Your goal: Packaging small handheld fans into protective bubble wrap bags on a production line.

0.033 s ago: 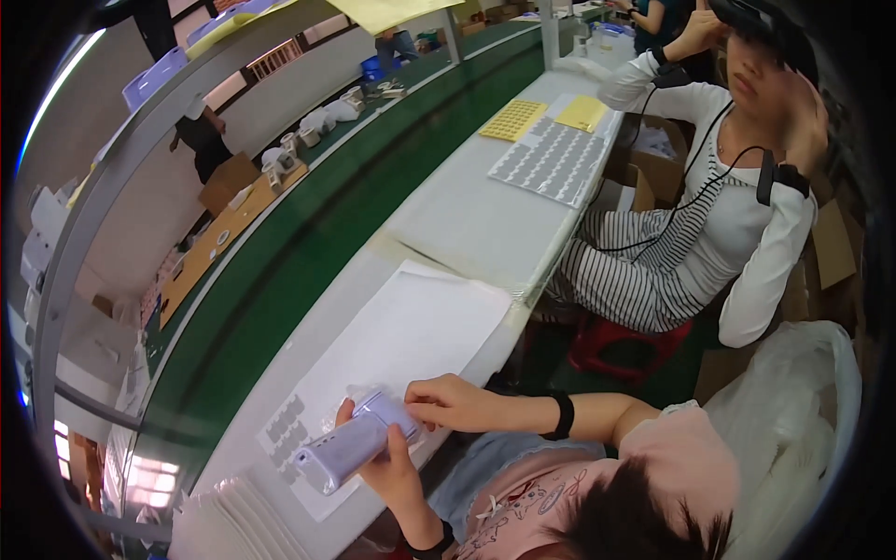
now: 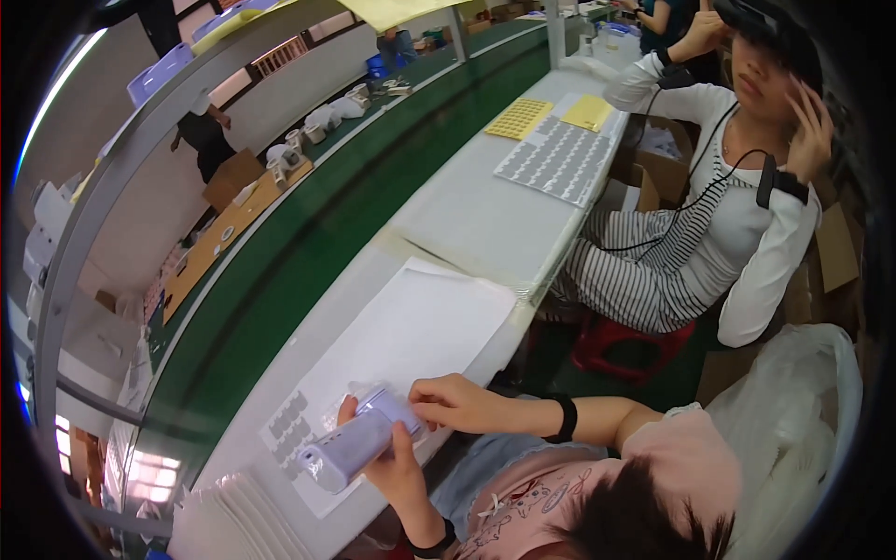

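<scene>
Hands are working at the white surface [image 2: 467, 224]: my left hand [image 2: 397, 467] is gripping a pale lavender device [image 2: 359, 439], my right hand [image 2: 457, 403] pinching its end.

Grey label sheet [image 2: 558, 161] beside yellow sheets [image 2: 520, 119], bench.

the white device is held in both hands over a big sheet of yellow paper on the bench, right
Not quite: the paper is white, not yellow. The head view shows the white device gripped by one hand with the other hand at its end, over a big white sheet on the bench. Which hand is which can't be told.
</scene>
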`<action>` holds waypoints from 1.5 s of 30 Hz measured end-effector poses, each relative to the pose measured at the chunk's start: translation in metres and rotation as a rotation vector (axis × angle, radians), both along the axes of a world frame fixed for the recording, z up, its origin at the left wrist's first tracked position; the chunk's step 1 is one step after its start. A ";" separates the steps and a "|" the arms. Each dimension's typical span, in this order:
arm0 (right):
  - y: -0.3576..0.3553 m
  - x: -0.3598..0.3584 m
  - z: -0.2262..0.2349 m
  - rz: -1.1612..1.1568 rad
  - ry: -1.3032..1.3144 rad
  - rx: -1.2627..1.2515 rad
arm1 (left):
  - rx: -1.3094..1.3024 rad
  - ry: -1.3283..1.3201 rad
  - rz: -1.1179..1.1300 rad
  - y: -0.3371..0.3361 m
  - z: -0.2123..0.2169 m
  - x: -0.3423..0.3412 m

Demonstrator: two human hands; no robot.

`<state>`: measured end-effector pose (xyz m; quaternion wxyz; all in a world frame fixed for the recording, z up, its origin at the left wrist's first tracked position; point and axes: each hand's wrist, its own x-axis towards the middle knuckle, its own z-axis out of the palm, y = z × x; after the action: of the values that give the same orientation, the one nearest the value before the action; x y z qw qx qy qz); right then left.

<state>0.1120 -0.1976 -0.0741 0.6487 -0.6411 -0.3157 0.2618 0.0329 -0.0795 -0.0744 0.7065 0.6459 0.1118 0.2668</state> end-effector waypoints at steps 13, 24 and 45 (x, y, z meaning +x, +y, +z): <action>-0.007 -0.012 0.008 -0.240 -0.199 0.018 | 0.549 -0.082 0.219 -0.018 0.013 0.007; -0.007 -0.009 0.001 -0.229 -0.274 -0.055 | 0.589 0.163 0.234 -0.013 0.005 0.012; -0.032 0.009 0.017 0.071 0.110 0.348 | 0.890 -0.056 -0.292 0.019 0.036 -0.029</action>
<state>0.1208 -0.2291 -0.0572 0.7565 -0.4922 -0.3427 0.2607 0.0040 -0.0604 -0.0387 0.3940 0.8875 -0.1247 0.2038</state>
